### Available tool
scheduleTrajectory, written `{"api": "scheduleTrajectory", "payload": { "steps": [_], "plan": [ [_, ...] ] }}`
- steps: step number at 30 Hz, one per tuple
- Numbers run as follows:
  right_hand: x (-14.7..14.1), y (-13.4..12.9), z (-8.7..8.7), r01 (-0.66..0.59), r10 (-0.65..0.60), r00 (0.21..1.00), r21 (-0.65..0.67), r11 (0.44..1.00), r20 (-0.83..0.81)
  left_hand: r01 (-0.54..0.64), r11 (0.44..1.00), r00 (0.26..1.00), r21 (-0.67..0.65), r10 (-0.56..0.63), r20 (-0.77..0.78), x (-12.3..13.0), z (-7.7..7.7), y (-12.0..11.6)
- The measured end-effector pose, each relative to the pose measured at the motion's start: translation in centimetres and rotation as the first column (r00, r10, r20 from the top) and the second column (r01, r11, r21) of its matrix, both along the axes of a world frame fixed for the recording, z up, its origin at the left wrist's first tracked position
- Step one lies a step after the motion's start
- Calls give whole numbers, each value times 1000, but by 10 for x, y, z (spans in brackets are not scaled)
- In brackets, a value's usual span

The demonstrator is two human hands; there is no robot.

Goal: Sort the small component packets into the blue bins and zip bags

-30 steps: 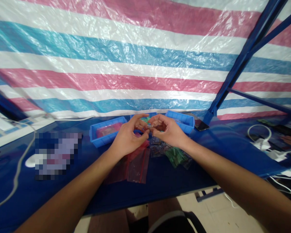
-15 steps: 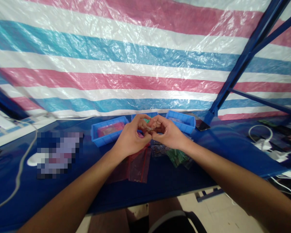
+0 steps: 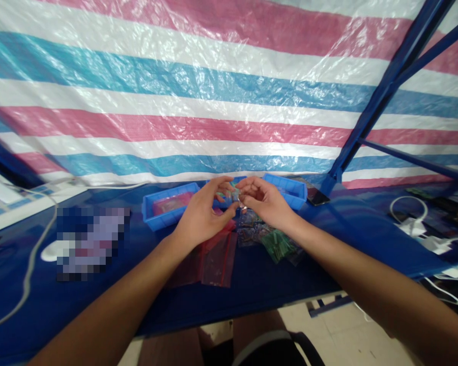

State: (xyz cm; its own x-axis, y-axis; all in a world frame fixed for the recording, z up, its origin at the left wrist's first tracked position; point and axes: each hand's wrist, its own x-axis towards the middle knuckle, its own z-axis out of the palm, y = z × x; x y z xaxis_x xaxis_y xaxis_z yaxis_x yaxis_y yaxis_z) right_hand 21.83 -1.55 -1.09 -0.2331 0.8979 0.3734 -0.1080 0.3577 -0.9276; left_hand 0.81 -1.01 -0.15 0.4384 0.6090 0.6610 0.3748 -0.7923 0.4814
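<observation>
Over the middle of the table, my left hand (image 3: 204,209) and my right hand (image 3: 266,202) meet around a small, clear, shiny plastic packet (image 3: 234,195). The right thumb and fingers pinch its near side. My left thumb tip touches it too, with the left fingers curved behind it. What is inside it is too blurred to make out. Flat below the hands lie red translucent zip bags (image 3: 219,259). Beneath my right hand are clear packets of small parts (image 3: 250,229) and a green bundle (image 3: 278,245).
Behind my hands stand a blue bin (image 3: 171,206) with red bags and another blue bin (image 3: 295,190). A dark phone-like slab (image 3: 318,197) lies right of them. White cables and plugs (image 3: 416,226) lie at the right; a pale cable (image 3: 32,264) runs along the left.
My fingers have spread from a tight pinch and the hands have drawn slightly apart. More of the clear packet shows between them.
</observation>
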Motion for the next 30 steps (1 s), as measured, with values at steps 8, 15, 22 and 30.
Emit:
{"api": "scheduleTrajectory", "payload": {
  "steps": [8, 15, 22, 30],
  "plan": [
    [6, 4, 5, -26, 2, 990, -171, 985, -138, 13, 958, 984, 287, 39, -173, -8, 7, 2],
    [9, 4, 6, -17, 18, 1000, -62, 998, 5, -75, 979, 993, 191, 90, -71, -7, 9, -2],
    [7, 3, -2, -2, -4, 997, 63, 998, 82, -103, 993, 994, -59, 105, 21, -1, 7, -6],
    [5, 6, 1, 28, -28, 1000, -62, 998, -2, -27, 999, 994, 20, 29, -105, -2, 6, -1]
  ]
}}
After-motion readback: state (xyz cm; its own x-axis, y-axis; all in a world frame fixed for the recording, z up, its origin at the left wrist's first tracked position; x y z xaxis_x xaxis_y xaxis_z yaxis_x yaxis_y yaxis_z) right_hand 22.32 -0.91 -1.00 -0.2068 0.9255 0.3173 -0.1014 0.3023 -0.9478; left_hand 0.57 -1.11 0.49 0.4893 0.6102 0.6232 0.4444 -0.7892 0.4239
